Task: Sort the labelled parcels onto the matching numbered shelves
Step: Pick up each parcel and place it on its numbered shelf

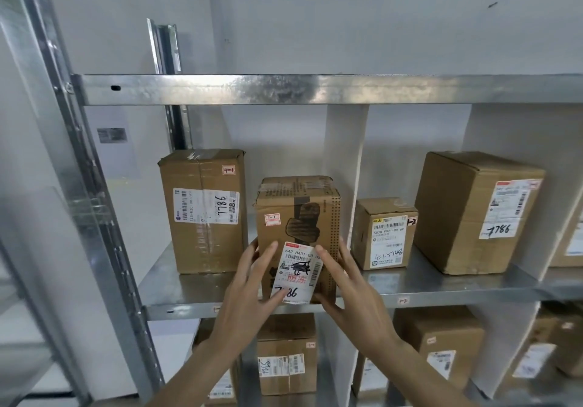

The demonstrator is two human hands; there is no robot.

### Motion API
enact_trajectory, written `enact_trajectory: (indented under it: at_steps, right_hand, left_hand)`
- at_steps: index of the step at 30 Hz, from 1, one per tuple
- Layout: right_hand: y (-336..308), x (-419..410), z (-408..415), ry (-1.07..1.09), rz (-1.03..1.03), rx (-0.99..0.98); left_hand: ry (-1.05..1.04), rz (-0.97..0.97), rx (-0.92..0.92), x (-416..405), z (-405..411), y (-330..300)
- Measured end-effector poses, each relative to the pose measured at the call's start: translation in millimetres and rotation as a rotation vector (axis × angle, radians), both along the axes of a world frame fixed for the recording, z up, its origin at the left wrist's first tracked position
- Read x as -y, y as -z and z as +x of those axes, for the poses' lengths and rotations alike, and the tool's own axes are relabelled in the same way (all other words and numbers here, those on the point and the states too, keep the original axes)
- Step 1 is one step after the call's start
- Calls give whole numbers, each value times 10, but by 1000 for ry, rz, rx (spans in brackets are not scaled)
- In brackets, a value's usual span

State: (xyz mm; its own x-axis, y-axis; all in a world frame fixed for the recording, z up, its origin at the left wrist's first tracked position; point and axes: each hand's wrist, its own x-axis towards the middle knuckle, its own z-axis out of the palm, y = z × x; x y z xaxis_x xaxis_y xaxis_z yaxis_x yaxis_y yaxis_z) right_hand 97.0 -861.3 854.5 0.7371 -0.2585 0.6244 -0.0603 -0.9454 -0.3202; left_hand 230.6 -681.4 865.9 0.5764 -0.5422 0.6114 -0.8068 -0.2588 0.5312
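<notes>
A metal shelf rack (202,89) fills the view, its middle shelf (176,283) split by a white divider (344,160) at 12 o'clock from the hands. In the right bay, at 3 o'clock, sits the largest box (467,214), its white label handwritten 7786. In the left bay, at 10 o'clock, a tall box (202,211) stands upright with a label also reading 7786, turned sideways. At the centre stands the held box (298,217), upright at the front edge of the middle shelf, between the tall box and the divider, bearing a small red-edged sticker marked 1-1 and a white label (298,272) on which 7786 is partly readable. The left hand (249,293) lies against its lower left front with fingers straight, the thumb over the label's bottom corner; the right hand (350,283) presses flat with straight fingers on its lower right edge, so the hands are apart with the box between them. Just right of the divider, at 2 o'clock, a small box (383,233) is marked 1-2. More boxes (285,356) sit on the shelf below, at 6 o'clock.
</notes>
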Motion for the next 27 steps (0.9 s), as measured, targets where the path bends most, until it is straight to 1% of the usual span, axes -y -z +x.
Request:
enact_trajectory:
  at_steps: [3,7,11,17,27]
  right_hand:
    - [54,1,-20,33,-44,-32]
    - [67,-9,-5,51,-97,-79]
    - [65,2,47,55,-100,-112]
    - [49,43,163,70,-90,-134]
    - [17,136,418,119,-64,-165]
  left_hand:
    - [-36,45,70,-25,37,52]
    - [-150,215,230,-13,106,127]
    - [-182,300,265,27,176,175]
    - [-182,301,319,124,272,156]
    - [-104,240,269,305,533,206]
